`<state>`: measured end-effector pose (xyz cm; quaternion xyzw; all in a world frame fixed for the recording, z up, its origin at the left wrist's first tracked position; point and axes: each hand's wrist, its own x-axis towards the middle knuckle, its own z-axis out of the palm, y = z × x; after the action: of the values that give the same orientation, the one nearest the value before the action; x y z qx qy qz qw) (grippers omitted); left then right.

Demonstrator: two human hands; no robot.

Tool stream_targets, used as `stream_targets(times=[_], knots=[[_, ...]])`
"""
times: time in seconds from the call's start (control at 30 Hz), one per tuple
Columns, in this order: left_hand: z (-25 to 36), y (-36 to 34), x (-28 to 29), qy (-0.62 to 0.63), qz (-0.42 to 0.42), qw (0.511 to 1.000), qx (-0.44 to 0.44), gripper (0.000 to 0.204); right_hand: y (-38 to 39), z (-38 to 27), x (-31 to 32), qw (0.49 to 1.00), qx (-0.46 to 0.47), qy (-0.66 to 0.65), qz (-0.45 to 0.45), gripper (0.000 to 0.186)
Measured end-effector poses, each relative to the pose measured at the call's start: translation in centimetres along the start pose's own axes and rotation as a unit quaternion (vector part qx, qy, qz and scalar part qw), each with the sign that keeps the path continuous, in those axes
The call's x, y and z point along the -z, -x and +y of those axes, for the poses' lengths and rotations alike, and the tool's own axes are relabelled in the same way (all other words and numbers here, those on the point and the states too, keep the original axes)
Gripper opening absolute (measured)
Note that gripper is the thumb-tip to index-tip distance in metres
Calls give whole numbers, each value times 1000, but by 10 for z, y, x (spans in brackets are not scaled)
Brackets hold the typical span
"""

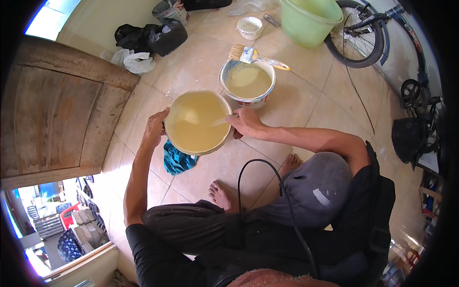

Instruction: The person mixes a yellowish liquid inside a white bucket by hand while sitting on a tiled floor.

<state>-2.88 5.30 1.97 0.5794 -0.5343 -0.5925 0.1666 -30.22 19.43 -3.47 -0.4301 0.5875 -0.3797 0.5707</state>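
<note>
A round bucket of yellowish liquid [193, 122] is held between my hands, raised off the tiled floor. My left hand [155, 125] is closed on its left rim, the thumb over the edge. At the right rim my right hand [246, 122] is closed too. A pale, thin stick or handle [220, 122] reaches from its fingers into the liquid; its far end is hidden. Just beyond stands a white bucket [267, 99] with similar cream liquid inside. Across its far rim lies a wide paintbrush [258, 57] with pale bristles and a yellow-edged handle.
A teal cloth [179, 159] lies below the held bucket. Farther back are a small white tub [249, 28], a green basin [308, 24] and black plastic bags [152, 38]. A bicycle [361, 33] stands at the right wall, a wooden door [52, 112] at the left. A black cable [258, 161] loops before me.
</note>
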Motion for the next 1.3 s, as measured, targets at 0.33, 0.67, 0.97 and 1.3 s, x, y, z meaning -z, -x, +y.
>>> stream_targets(times=[0.33, 0.67, 0.97, 1.3], knots=[[47, 8, -3, -24, 23, 999, -19, 32, 15, -20, 6, 1000, -2, -16, -5, 44], [116, -18, -26, -91, 31, 995, 13, 25, 7, -26, 19, 986, -58, -152, 36, 42], [151, -41, -43, -121, 54, 990, 43, 22, -7, -23, 23, 954, -97, -284, 21, 39], [161, -92, -21, -147, -28, 985, 89, 25, -9, -35, 36, 939, -123, -321, 18, 33]])
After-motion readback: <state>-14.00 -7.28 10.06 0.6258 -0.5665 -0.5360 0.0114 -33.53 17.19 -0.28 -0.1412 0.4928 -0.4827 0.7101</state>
